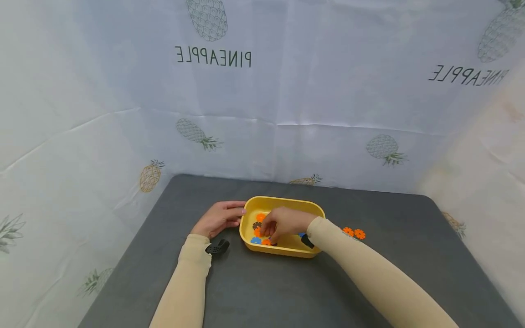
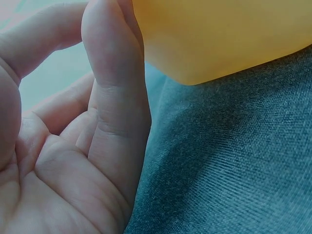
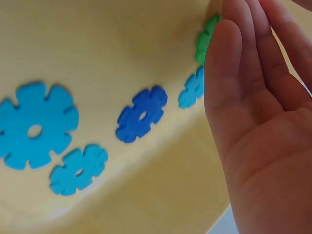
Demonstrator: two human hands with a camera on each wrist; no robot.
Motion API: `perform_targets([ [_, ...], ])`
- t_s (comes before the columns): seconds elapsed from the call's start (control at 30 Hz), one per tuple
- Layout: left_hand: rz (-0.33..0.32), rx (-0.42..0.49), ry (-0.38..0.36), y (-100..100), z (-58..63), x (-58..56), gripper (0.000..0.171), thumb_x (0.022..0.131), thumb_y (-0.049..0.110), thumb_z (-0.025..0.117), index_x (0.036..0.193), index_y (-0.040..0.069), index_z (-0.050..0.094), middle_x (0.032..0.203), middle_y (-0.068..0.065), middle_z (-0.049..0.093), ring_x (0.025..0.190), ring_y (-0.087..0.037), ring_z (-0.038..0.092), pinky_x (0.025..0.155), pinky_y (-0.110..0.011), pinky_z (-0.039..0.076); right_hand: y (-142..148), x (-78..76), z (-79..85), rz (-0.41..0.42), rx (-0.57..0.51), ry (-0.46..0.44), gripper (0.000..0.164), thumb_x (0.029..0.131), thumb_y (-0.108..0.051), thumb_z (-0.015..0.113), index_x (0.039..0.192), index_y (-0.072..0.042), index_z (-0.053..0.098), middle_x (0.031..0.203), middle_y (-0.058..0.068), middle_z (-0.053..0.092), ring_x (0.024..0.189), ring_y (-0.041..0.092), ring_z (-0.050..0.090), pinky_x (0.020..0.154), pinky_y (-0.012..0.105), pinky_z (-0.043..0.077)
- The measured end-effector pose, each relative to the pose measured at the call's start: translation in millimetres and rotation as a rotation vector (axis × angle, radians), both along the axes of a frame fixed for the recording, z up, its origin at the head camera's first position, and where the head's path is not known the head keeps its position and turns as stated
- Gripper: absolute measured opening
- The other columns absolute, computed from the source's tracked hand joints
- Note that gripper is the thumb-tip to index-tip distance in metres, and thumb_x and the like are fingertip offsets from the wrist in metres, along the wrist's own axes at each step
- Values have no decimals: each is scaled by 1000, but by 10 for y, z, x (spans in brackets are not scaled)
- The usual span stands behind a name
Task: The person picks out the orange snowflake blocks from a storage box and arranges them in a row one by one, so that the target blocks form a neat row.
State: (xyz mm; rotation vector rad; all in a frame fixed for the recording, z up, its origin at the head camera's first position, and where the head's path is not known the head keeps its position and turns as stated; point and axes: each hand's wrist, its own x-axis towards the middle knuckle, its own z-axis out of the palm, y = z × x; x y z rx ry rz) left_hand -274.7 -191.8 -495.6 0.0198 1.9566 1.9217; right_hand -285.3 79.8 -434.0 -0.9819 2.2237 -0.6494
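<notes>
My left hand point(image 1: 219, 217) touches the left end of a yellow plastic bin point(image 1: 283, 251) with its fingertips. In the left wrist view, the thumb stands right beside the yellow wall. My right hand point(image 1: 287, 221) reaches down into the bin, fingers bent and spread from the thumb, fingertips close over flower-shaped plastic discs. Around them lie an orange disc point(image 1: 261, 217), a brown disc point(image 1: 257, 225) and a blue disc point(image 1: 256, 240). The right wrist view shows a dark blue disc point(image 3: 142, 115), light blue discs point(image 3: 36, 126) and a green disc point(image 3: 207, 41); the fingertips leave that frame at the top.
The bin stands on a dark grey table point(image 1: 262, 291). Orange discs point(image 1: 359, 233) lie on the table right of the bin, partly behind the right sleeve point(image 1: 369, 269). A white pineapple-print cloth point(image 1: 328, 105) hangs behind the table and along its sides.
</notes>
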Motion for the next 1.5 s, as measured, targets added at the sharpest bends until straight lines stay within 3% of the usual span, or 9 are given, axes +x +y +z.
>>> perform_targets([
  [0.37,11,-13,9,27,11,-20,55,99,26,81,148,7,66,117,-9,77,79,-13,69,76,-24,64,-45,35,-118,80,48,91,17,93,-8,85,105,-20,82,99,-9,73,88,7,61,86,22,56],
  [0.67,6,4,0,13,21,-2,56,99,25,81,149,6,65,117,-9,78,78,-12,70,76,-24,64,-91,25,-199,123,67,151,21,93,-7,85,100,-26,78,93,-10,70,84,7,58,81,21,54],
  [0.9,7,4,-4,19,18,5,57,98,27,83,148,6,66,116,-8,78,79,-11,70,77,-24,64,-85,-16,-260,123,65,150,22,93,-8,83,101,-28,78,93,-13,70,83,5,60,81,21,55],
  [1.23,10,-12,-12,52,23,-14,57,98,27,82,149,6,65,116,-8,77,79,-12,69,77,-24,64,21,-37,-74,35,10,100,21,90,-18,88,108,-19,78,97,-10,71,89,7,65,87,24,57],
  [1.5,20,-34,-7,56,13,-4,55,99,27,82,148,8,66,114,-9,76,79,-14,67,77,-25,63,273,-90,138,-104,-68,93,24,93,-21,85,116,-23,79,108,-11,75,98,10,68,91,29,60],
])
